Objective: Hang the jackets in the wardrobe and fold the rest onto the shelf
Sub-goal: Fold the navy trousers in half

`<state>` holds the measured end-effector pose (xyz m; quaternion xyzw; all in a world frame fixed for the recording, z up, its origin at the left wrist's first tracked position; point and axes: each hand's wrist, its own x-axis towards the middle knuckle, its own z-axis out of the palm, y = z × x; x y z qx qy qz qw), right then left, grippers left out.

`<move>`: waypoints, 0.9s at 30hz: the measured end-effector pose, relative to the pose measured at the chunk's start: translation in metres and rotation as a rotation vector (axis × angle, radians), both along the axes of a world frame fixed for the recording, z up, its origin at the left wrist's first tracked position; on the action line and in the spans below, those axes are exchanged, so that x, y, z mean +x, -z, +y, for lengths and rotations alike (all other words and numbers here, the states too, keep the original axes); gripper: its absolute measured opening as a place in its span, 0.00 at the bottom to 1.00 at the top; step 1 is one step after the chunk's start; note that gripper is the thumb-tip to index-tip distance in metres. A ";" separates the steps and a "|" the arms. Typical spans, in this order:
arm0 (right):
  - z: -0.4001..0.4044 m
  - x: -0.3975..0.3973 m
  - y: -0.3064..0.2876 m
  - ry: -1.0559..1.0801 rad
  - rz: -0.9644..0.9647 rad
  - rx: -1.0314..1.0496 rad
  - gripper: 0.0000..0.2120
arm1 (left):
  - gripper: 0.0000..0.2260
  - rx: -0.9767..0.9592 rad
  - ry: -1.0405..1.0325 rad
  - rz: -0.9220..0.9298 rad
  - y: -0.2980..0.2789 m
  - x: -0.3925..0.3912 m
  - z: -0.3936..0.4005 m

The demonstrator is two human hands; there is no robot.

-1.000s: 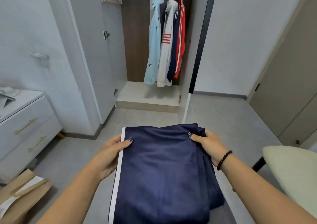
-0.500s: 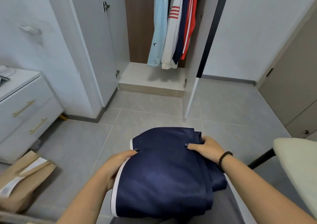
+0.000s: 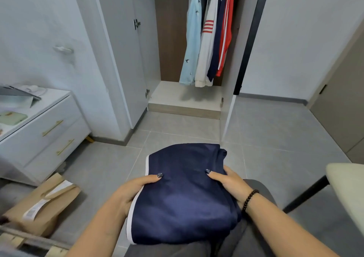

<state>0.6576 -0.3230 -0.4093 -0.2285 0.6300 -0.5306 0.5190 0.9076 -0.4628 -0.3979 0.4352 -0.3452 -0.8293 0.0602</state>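
A folded navy garment (image 3: pixel 183 193), smooth matte cloth with a white edge stripe, lies flat between both hands, in front of the open wardrobe (image 3: pixel 185 99). The left hand (image 3: pixel 132 189) and right hand (image 3: pixel 230 182) each grip a side, thumbs on top.

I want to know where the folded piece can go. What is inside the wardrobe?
Four jackets hang in the wardrobe above a bare pale shelf. The rail and hangers are out of frame.
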 end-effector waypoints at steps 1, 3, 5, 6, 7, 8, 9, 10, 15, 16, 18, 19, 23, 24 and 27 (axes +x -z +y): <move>-0.001 0.004 0.002 0.006 -0.045 -0.008 0.21 | 0.14 0.008 -0.020 -0.004 0.000 0.004 0.002; -0.003 0.009 0.006 0.012 -0.103 0.013 0.25 | 0.09 -0.012 -0.054 -0.025 0.005 0.009 0.000; -0.002 0.012 0.011 0.004 -0.174 0.106 0.28 | 0.09 -0.058 -0.080 -0.082 0.010 0.007 -0.007; -0.001 0.013 0.015 -0.005 -0.210 0.153 0.28 | 0.10 -0.088 -0.088 -0.118 0.012 0.005 -0.011; 0.000 0.014 0.019 -0.015 -0.233 0.179 0.28 | 0.11 -0.123 -0.104 -0.148 0.015 0.005 -0.015; 0.001 0.015 0.023 -0.019 -0.240 0.186 0.27 | 0.13 -0.149 -0.119 -0.168 0.020 0.003 -0.019; 0.001 0.015 0.026 -0.010 -0.229 0.182 0.26 | 0.12 -0.140 -0.118 -0.180 0.022 0.003 -0.022; 0.000 0.014 0.029 0.004 -0.200 0.174 0.25 | 0.08 -0.118 -0.111 -0.186 0.025 0.002 -0.024; -0.007 0.006 0.038 0.009 -0.199 0.138 0.17 | 0.25 -0.009 -0.048 -0.163 0.046 0.002 -0.029; -0.007 0.004 0.041 0.004 -0.239 0.126 0.19 | 0.28 0.008 -0.048 -0.156 0.050 0.002 -0.030; -0.009 0.000 0.046 -0.002 -0.293 0.117 0.21 | 0.28 0.036 -0.062 -0.135 0.053 -0.004 -0.033; -0.010 -0.002 0.050 0.006 -0.300 0.120 0.20 | 0.25 0.044 -0.072 -0.142 0.054 -0.009 -0.036; -0.029 -0.019 0.057 0.098 -0.275 0.126 0.15 | 0.09 -0.034 -0.090 -0.219 0.048 -0.051 -0.059; -0.037 -0.027 0.057 0.114 -0.257 0.130 0.15 | 0.11 -0.024 -0.087 -0.183 0.047 -0.061 -0.066; -0.073 -0.061 0.054 0.141 -0.216 0.122 0.16 | 0.17 -0.017 -0.054 -0.091 0.035 -0.096 -0.090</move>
